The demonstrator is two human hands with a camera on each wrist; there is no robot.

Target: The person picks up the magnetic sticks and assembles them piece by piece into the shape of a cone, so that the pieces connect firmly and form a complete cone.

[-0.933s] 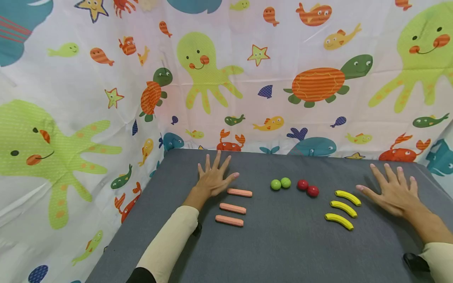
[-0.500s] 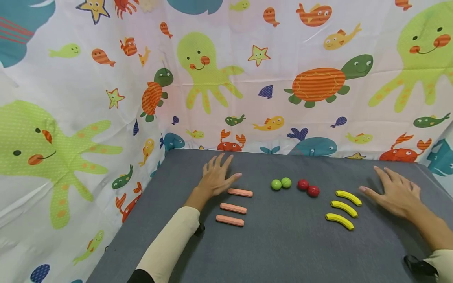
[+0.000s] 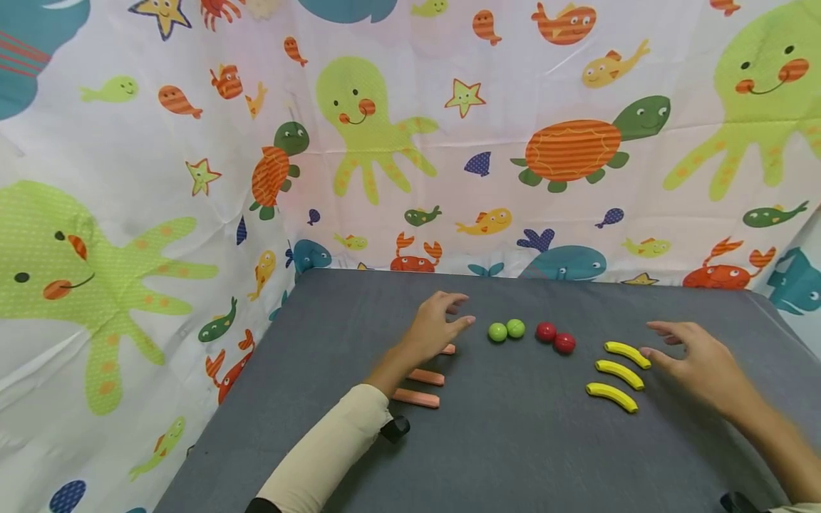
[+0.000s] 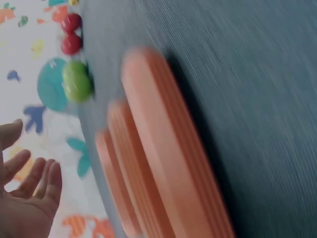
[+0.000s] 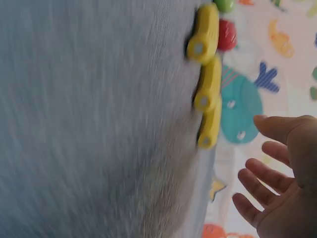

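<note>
My left hand (image 3: pixel 430 331) hovers over the far end of a column of three pink toy sausages, partly hiding the back sausage (image 3: pixel 449 349). Its fingers are loosely bent with nothing between them, pointing toward two small green balls (image 3: pixel 497 332). The front sausage (image 3: pixel 417 398) looms large in the left wrist view. At the right, my right hand (image 3: pixel 702 363) hangs beside three yellow toy bananas, thumb and fingers apart and holding nothing. Its fingertips come close to the back banana (image 3: pixel 627 354). In the right wrist view the bananas (image 5: pixel 209 82) stand off to the left of the fingers.
Two red balls (image 3: pixel 564 343) sit between the green balls and the bananas. Everything lies on a grey cloth-covered table (image 3: pixel 513 456). A white curtain (image 3: pixel 398 43) printed with sea animals hangs behind and along the left side.
My left hand has moved right, from left of the sausages to over the back one. The right hand has drifted left toward the bananas. Both hands' spread fingers have bent.
</note>
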